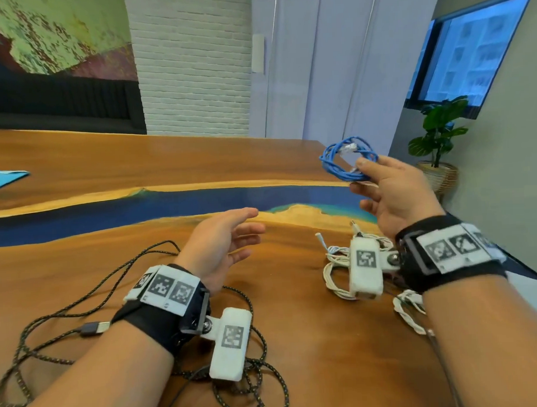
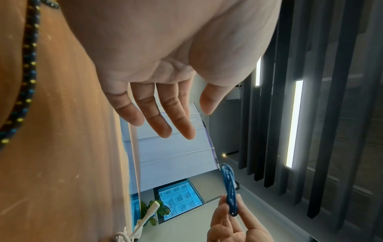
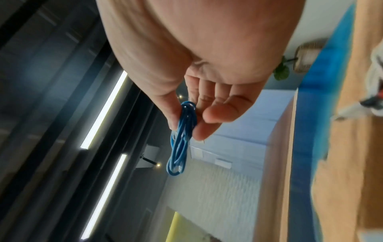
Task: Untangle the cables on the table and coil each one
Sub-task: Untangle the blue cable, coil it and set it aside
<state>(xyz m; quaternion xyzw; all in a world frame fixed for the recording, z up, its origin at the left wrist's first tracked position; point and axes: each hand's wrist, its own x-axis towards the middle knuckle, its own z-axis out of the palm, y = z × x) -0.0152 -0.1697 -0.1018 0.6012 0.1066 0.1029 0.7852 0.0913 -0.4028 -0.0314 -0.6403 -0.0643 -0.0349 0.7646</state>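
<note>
blue cable (image 1: pixel 347 161) is coiled and pinched in the right hand (image 1: pixel 393 194), left hand (image 1: pixel 223 245) open and empty, so probably park it and tackle the black braided cable (image 1: pixel 39 330) next

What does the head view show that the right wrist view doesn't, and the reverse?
Head view only: the open left hand above the table, the loose black braided cable and a potted plant's full leaves. Right wrist view only: lit strips overhead. Both: the right hand pinching the coiled blue cable, and the white cable, blurred in the wrist view.
</note>
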